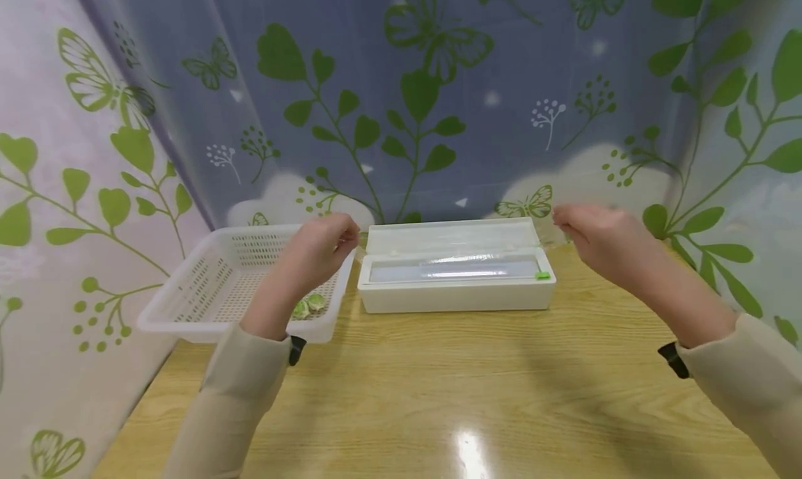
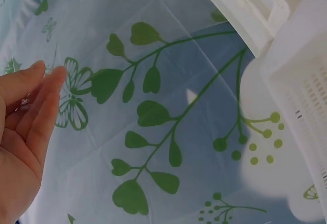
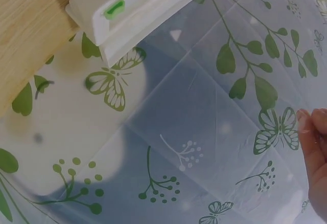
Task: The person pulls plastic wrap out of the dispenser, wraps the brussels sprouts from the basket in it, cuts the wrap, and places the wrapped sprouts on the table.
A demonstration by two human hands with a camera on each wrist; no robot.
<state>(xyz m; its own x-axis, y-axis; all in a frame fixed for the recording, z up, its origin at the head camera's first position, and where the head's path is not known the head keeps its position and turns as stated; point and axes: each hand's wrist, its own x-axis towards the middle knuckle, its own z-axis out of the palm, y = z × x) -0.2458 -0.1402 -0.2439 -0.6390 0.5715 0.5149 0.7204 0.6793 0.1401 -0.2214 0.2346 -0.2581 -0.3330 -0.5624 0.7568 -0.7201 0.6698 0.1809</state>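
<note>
Fingertips drawn together, the left hand (image 1: 316, 255) and right hand (image 1: 606, 242) pinch a clear, glossy plastic film (image 1: 454, 244), stretched between them above a long white box (image 1: 455, 298) with its lid raised. Just left stands a white perforated plastic basket (image 1: 219, 280) (pale-green pieces (image 1: 315, 302) show inside) on the yellow wood-grain table (image 1: 401, 395).

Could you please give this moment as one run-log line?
left hand: pinches clear film; right hand: pinches clear film; box: lid open; basket: left of box, greens inside
</note>
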